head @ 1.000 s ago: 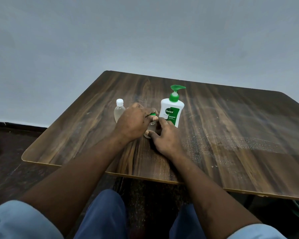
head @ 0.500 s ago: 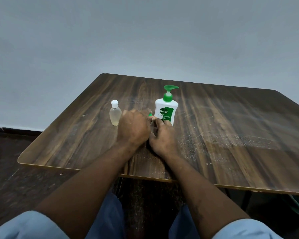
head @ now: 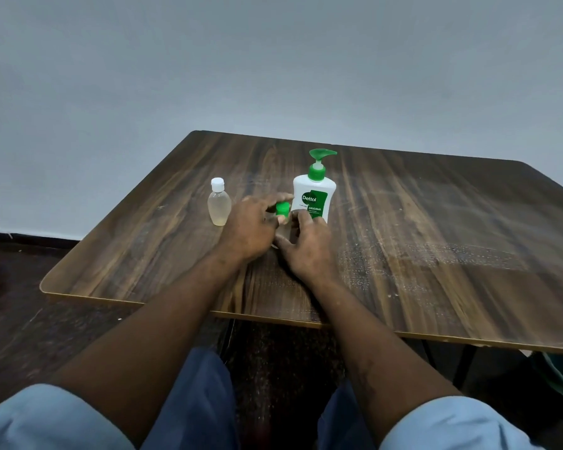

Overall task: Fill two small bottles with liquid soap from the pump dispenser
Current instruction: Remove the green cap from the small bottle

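Green round cap (head: pixel 281 208) pinched by curled left hand (head: pixel 251 228); right hand (head: pixel 306 246) grips small clear plastic bottle (head: pixel 284 232) beneath it. Dark wood-grain table (head: pixel 436 222) spreads wide rightward.

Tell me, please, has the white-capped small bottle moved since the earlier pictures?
No. The white-capped bottle stands at the same gap to the left of the pump dispenser as before; only the camera view has shifted.
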`<action>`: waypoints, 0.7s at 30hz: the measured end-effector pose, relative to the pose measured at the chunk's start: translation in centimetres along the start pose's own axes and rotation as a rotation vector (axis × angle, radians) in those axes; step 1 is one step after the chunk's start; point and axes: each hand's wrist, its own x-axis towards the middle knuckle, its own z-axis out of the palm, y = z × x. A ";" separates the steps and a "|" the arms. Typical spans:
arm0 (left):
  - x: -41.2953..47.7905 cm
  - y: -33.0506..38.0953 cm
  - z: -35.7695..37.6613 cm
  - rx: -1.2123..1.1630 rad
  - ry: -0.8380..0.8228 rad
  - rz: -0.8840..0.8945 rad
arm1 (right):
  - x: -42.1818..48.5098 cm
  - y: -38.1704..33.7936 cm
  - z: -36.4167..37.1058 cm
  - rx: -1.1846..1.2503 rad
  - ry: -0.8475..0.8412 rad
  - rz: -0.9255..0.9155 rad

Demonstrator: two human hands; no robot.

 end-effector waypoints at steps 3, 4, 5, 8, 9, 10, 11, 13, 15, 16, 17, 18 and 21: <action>-0.1 0.2 0.1 -0.006 0.067 -0.024 | 0.0 0.0 0.0 0.010 0.007 0.005; 0.1 0.1 0.2 0.008 0.078 -0.022 | -0.1 -0.1 0.0 0.011 0.014 0.003; 0.2 0.1 0.4 0.027 0.083 -0.025 | -0.1 -0.1 0.1 0.012 0.021 0.000; 0.7 -0.2 0.8 0.023 0.105 -0.024 | -0.1 -0.2 0.0 0.017 0.030 0.003; 0.7 -0.2 0.9 -0.014 0.103 -0.023 | -0.1 -0.2 0.0 0.018 0.033 0.002; 0.6 -0.1 0.8 -0.062 0.086 -0.008 | -0.1 -0.2 0.0 0.019 0.040 -0.005; 0.5 -0.1 0.7 -0.103 0.056 0.015 | -0.1 -0.1 0.1 0.021 0.048 -0.014; 0.3 -0.3 0.4 -0.120 0.011 0.055 | 0.0 0.0 0.2 0.019 0.054 -0.016; 0.4 -0.6 0.3 -0.091 0.028 0.063 | 0.0 0.0 0.2 0.015 0.035 -0.007; 0.5 -0.6 0.3 -0.093 0.050 0.044 | 0.0 0.0 0.2 0.013 0.030 -0.006; 0.6 -0.5 0.3 -0.102 0.073 0.025 | 0.0 0.0 0.1 0.008 0.032 -0.010; 0.7 -0.5 0.3 -0.105 0.088 0.011 | 0.0 0.1 0.1 0.003 0.036 -0.017; 1.0 -0.5 0.6 -0.055 0.114 -0.003 | 0.0 0.1 0.3 0.003 0.026 -0.017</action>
